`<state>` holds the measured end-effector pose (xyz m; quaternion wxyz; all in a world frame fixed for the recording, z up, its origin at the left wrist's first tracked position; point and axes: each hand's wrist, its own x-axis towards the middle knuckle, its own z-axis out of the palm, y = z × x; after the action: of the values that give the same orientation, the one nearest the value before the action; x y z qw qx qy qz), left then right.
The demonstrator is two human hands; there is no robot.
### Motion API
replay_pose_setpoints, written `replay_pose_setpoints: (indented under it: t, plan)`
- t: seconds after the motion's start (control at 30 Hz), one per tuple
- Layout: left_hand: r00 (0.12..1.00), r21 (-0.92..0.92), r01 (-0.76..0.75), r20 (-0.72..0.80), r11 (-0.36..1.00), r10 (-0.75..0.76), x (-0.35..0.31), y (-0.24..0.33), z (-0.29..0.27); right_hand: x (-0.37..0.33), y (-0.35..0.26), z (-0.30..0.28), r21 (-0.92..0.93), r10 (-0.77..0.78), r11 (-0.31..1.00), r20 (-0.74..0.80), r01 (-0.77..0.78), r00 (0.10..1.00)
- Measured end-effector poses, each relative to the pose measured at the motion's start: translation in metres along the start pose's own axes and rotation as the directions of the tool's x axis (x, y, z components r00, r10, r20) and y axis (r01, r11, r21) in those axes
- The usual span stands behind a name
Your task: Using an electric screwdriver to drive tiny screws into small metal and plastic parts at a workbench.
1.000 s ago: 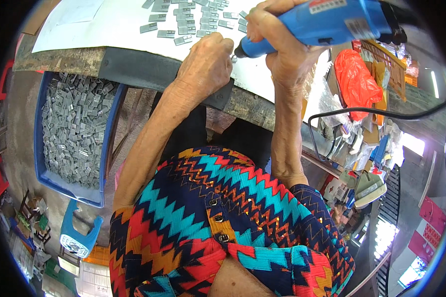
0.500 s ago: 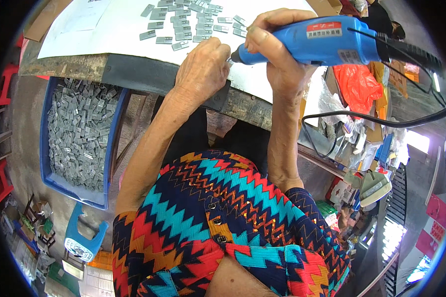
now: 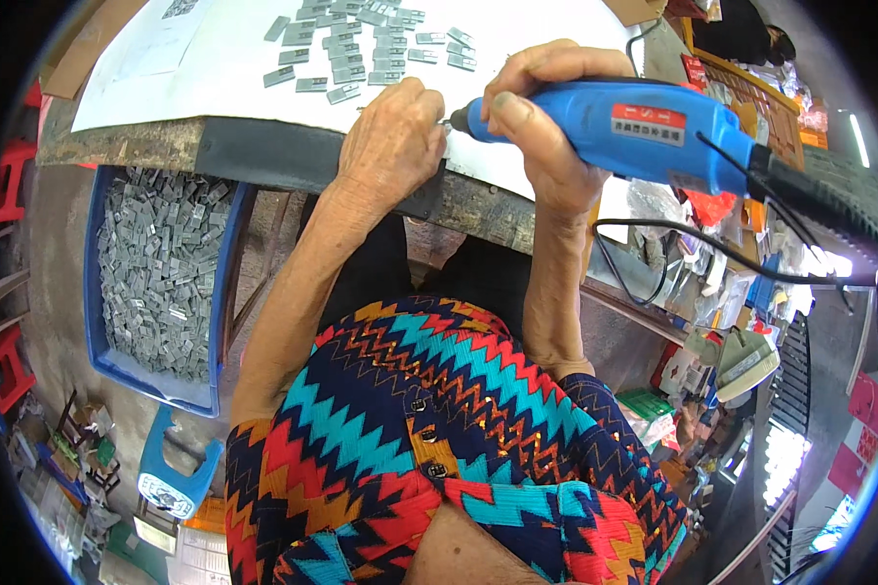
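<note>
My right hand [image 3: 553, 122] is wrapped round a blue electric screwdriver [image 3: 644, 136], which lies nearly level, its dark nose pointing left. Close to that nose, my left hand [image 3: 392, 136] is pinched closed over the table's near edge. A small silvery metal piece [image 3: 448, 126] peeks out at its fingertips, mostly hidden by the fingers. Just beyond the left hand, several small grey rectangular metal pieces [image 3: 346, 58] with slots are laid out in loose rows on a white sheet [image 3: 234, 78].
Left of my legs, a blue crate [image 3: 96, 292] holds a heap of similar grey pieces. A blue plastic stool [image 3: 171, 468] stands nearer me. The screwdriver's black cable [image 3: 712, 249] loops at the right, beside a cluttered shelf. Red stools [image 3: 8, 370] line the far left.
The screwdriver's rear end has tipped lower and its nose has edged slightly down. My left hand stays nearly in place. The whole view has shifted slightly.
</note>
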<state>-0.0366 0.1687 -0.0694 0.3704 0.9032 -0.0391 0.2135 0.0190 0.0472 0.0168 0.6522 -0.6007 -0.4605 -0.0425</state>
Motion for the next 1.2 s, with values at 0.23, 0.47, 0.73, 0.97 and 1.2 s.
replay_pose_setpoints:
  t: [0.23, 0.47, 0.73, 0.97, 1.2]
  plan:
    - [0.999, -0.050, 0.034, -0.008, 0.998, -0.034, -0.002, 0.002, -0.002, 0.000, -0.034, -0.018, 0.107, 0.015, 0.994, -0.197, 0.007, 0.980]
    - [0.998, -0.128, 0.070, 0.014, 0.989, -0.069, 0.001, 0.007, -0.007, -0.021, -0.026, -0.044, 0.172, 0.052, 0.985, -0.386, 0.017, 0.921]
    - [0.975, -0.414, 0.212, 0.032, 0.885, -0.218, -0.009, 0.017, -0.033, -0.016, -0.007, -0.057, 0.121, 0.051, 0.992, -0.583, 0.024, 0.811]
    - [0.870, -0.379, 0.391, -0.144, 0.839, -0.471, -0.062, 0.005, -0.088, -0.020, 0.008, -0.068, 0.052, 0.015, 0.999, -0.562, 0.017, 0.827]
    - [0.679, -0.343, 0.534, -0.371, 0.773, -0.634, -0.142, -0.046, -0.139, -0.018, 0.010, -0.066, 0.016, 0.004, 1.000, -0.616, 0.007, 0.788]
